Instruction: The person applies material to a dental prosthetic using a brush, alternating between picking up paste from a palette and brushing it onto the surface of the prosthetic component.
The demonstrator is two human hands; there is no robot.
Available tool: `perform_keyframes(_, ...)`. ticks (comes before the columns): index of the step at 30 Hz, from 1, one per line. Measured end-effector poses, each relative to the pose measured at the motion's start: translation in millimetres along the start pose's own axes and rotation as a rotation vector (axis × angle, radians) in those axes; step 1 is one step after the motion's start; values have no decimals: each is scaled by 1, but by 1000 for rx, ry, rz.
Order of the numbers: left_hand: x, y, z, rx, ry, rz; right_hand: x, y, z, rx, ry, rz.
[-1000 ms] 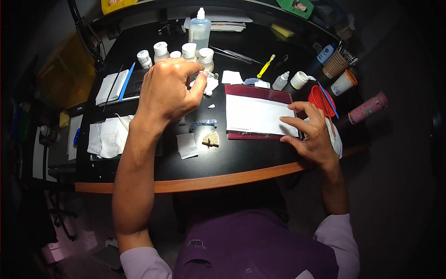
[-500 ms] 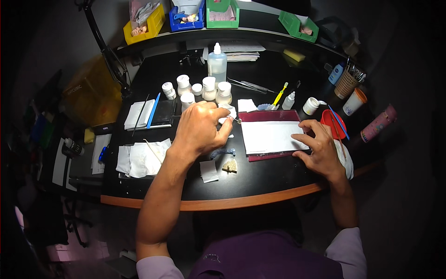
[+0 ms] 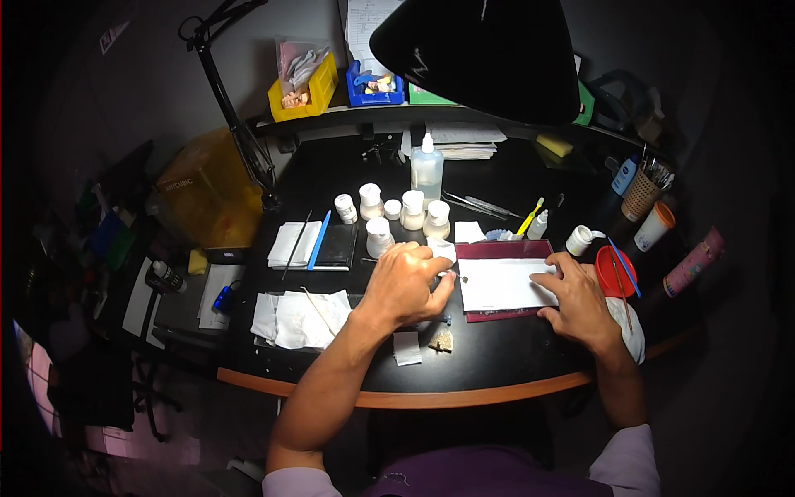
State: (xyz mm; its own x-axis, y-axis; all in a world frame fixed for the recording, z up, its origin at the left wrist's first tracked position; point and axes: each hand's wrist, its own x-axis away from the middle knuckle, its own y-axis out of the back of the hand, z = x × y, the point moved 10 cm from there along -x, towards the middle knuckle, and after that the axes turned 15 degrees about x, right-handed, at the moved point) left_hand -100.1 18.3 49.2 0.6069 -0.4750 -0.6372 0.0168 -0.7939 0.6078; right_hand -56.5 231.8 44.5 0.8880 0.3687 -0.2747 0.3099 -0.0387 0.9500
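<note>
My left hand is curled into a loose fist over the black desk. It seems to pinch a thin tool whose tip points at the left edge of a white pad. The pad lies on a dark red tray. A small white jar stands just beyond the knuckles. My right hand rests flat on the pad's right end, fingers spread, holding nothing. Below my left hand lie a small beige piece and a white paper scrap.
Several small white bottles and a taller clear bottle stand behind the tray. White tissues, a black pad with a blue pen, a red dish, cups and a black lamp shade surround the work spot.
The view has tilted up, showing the shelf and the lamp. My left hand has come from the bottles toward the pad's left edge. My right hand has stayed on the pad.
</note>
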Motion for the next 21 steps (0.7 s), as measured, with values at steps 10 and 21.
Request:
perform_keyframes(10,-5,-4,-6,26,-46,20,-20,20,31,-255,260,-204)
perform_keyframes(21,-17,-8,-1,-56,-33,95,15,18,68,-384,421,-500)
